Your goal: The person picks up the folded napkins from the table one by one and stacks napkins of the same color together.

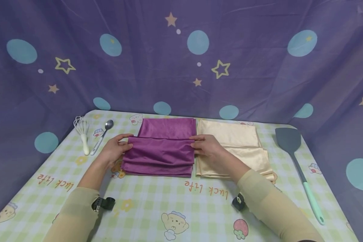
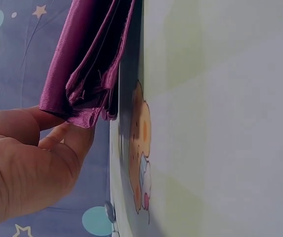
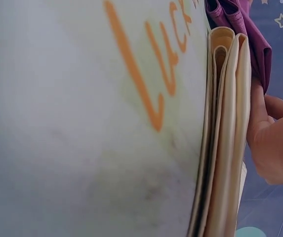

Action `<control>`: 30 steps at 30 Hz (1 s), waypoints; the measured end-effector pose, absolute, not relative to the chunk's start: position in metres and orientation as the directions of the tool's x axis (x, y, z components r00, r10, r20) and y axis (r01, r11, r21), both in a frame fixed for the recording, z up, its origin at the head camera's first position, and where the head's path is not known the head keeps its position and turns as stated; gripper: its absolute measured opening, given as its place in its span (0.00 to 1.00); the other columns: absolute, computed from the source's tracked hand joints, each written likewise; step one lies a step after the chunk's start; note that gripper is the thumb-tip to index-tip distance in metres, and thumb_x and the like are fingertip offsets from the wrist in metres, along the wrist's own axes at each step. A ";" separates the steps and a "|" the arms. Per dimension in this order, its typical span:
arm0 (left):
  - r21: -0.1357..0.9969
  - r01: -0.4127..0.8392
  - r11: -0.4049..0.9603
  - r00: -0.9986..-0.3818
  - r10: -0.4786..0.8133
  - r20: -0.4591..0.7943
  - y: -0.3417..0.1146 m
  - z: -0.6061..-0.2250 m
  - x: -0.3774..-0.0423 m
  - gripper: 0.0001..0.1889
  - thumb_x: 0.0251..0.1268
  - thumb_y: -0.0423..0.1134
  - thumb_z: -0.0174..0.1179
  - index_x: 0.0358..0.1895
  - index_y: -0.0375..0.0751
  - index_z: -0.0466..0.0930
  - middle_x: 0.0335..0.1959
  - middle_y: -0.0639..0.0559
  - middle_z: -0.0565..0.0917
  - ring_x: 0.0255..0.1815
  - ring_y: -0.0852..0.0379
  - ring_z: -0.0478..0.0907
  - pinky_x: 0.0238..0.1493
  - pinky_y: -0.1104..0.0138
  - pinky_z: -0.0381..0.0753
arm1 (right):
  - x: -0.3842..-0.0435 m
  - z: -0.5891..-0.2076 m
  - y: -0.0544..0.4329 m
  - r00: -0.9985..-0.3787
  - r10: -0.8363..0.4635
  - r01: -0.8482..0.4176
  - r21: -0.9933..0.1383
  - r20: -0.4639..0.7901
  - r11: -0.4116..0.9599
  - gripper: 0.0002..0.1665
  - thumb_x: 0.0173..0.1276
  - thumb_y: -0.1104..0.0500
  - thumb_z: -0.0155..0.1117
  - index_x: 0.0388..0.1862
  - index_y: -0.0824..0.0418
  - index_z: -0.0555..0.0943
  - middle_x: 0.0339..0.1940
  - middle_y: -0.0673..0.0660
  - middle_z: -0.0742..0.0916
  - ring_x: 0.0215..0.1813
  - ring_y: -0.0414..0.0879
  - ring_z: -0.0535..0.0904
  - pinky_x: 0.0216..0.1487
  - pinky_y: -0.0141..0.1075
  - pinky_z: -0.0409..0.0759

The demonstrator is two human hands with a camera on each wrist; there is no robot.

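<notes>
A folded purple satin cloth (image 1: 160,156) lies at the middle of the table, its near part doubled over and its far part flat behind. My left hand (image 1: 116,149) pinches the fold's left edge between thumb and fingers; in the left wrist view, the stacked purple layers (image 2: 77,74) show above the table beside that hand (image 2: 37,153). At the fold's right edge, my right hand (image 1: 207,146) pinches the purple cloth (image 3: 260,54). Under my right wrist sits a folded cream satin cloth (image 1: 230,134), partly hidden by the forearm; its layers (image 3: 230,123) stand out in the right wrist view.
A whisk (image 1: 83,134) and a spoon (image 1: 103,136) lie at the left. At the right lies a grey spatula (image 1: 290,141) with a mint handle. The checked tablecloth (image 1: 145,215) covers the table, and a purple patterned curtain (image 1: 157,67) hangs behind.
</notes>
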State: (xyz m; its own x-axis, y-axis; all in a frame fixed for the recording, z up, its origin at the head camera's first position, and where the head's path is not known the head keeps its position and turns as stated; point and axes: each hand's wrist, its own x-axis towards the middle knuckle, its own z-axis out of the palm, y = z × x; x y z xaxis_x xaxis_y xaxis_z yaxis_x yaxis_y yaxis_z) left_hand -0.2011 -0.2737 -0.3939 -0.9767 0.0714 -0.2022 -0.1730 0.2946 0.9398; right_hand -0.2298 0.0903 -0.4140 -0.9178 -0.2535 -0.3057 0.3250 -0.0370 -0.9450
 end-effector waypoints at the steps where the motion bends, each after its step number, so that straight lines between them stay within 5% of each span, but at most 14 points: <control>1: 0.939 -0.173 0.296 -0.977 0.070 -0.203 -0.273 -0.394 -0.202 0.30 0.76 0.30 0.56 0.77 0.33 0.58 0.54 0.34 0.83 0.38 0.58 0.85 0.39 0.62 0.87 | -0.230 -0.414 0.091 -0.918 -0.254 0.324 -0.945 -0.305 -0.036 0.23 0.69 0.76 0.60 0.63 0.72 0.78 0.46 0.63 0.87 0.39 0.44 0.85 0.46 0.38 0.86; 30: 0.938 -0.186 0.292 -0.982 -0.022 -0.187 -0.262 -0.392 -0.226 0.29 0.76 0.32 0.56 0.77 0.38 0.61 0.54 0.36 0.80 0.37 0.60 0.83 0.39 0.65 0.86 | -0.259 -0.403 0.098 -0.917 -0.262 0.317 -0.948 -0.301 -0.023 0.24 0.72 0.73 0.60 0.67 0.69 0.77 0.50 0.63 0.86 0.43 0.44 0.85 0.51 0.38 0.85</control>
State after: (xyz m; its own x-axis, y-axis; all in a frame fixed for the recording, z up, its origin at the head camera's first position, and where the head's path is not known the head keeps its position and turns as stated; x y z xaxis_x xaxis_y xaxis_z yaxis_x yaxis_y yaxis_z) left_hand -0.2261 -0.2622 -0.3919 -0.9820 -0.0223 -0.1874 -0.1857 0.2915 0.9384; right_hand -0.2587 0.0984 -0.4027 -0.9170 -0.2622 -0.3006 0.3172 -0.0226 -0.9481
